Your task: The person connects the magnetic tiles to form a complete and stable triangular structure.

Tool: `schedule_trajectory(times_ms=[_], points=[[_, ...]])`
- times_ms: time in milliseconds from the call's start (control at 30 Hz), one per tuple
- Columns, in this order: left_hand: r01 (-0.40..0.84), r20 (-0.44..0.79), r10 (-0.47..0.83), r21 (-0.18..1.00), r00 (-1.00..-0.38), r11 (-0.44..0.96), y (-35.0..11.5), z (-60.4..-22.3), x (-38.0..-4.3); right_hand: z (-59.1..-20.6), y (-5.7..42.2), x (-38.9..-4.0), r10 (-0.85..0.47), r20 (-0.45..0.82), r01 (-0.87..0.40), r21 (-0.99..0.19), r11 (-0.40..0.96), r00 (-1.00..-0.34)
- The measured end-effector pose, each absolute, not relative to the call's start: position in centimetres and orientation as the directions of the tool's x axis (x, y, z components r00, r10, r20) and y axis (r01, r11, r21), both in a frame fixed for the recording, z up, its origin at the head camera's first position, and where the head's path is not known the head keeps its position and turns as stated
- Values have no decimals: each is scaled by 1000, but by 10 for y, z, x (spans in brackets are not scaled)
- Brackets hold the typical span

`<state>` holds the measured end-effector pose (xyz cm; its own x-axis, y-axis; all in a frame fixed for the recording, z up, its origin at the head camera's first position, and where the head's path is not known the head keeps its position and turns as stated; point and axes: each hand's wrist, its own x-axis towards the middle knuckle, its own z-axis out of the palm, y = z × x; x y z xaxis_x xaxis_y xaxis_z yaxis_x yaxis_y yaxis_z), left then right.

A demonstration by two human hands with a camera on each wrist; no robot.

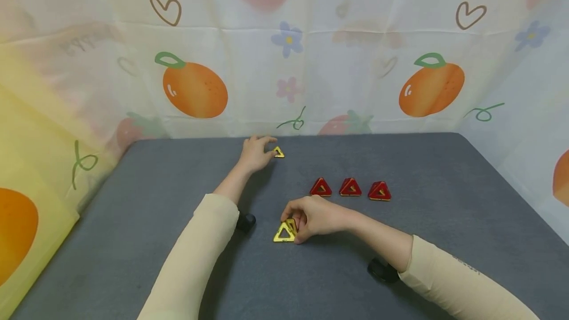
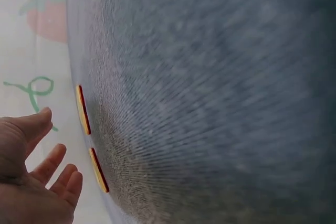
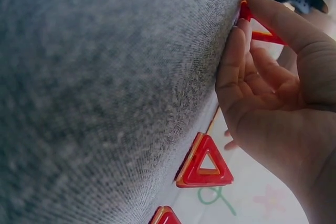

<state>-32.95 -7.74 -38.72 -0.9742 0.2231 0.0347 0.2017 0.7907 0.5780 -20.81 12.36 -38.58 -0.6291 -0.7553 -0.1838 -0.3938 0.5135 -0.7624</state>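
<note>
My right hand (image 1: pixel 317 216) pinches a triangular tile (image 1: pixel 291 223), which looks yellow in the head view and red in the right wrist view. Beside it a yellow triangular frame tile (image 1: pixel 278 234) faces the camera, its edge against the held one. At the far side of the table my left hand (image 1: pixel 257 153) reaches out with fingers spread and loosely bent. A small yellow triangular tile (image 1: pixel 279 156) lies by its thumb and fingertips. The left wrist view shows two flat tiles (image 2: pixel 83 109) edge-on, yellow above with red edges, apart from the fingers.
Three red triangular pyramids stand in a row right of centre: a left one (image 1: pixel 321 181), a middle one (image 1: pixel 350 182) and a right one (image 1: pixel 380 186). The grey tabletop (image 1: pixel 133 221) ends at a fruit-printed curtain (image 1: pixel 253 78) behind it.
</note>
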Motion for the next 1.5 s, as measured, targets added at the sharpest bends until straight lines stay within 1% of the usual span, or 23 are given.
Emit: schedule_trajectory(times_ms=[300,433,700,800,1067,1233,1400,1500], points=[[186,-35,238,519,-971,834,-81,-385,-342,-388,124,-209,-755,-180,-403,-756,516,-630],[201,-70,262,465,-963,862,-81,-388,-345,-389,123,-210,-759,-175,-410,-754,514,-627],[237,-135,304,369,-943,899,-75,-390,-344,-389,124,-210,-758,-179,-407,-755,514,-627],[244,-130,305,349,-944,905,-74,-390,-342,-389,124,-210,-756,-182,-400,-758,515,-628],[224,-98,282,388,-955,894,-76,-390,-340,-389,124,-210,-761,-180,-404,-759,510,-623],[199,-60,241,395,-969,897,-75,-393,-340,-390,123,-210,-762,-180,-400,-764,507,-622],[175,15,188,450,-982,876,-73,-394,-341,-390,123,-210,-759,-185,-394,-765,509,-624],[178,38,183,499,-982,848,-73,-393,-341,-390,123,-210,-760,-185,-393,-766,509,-623]])
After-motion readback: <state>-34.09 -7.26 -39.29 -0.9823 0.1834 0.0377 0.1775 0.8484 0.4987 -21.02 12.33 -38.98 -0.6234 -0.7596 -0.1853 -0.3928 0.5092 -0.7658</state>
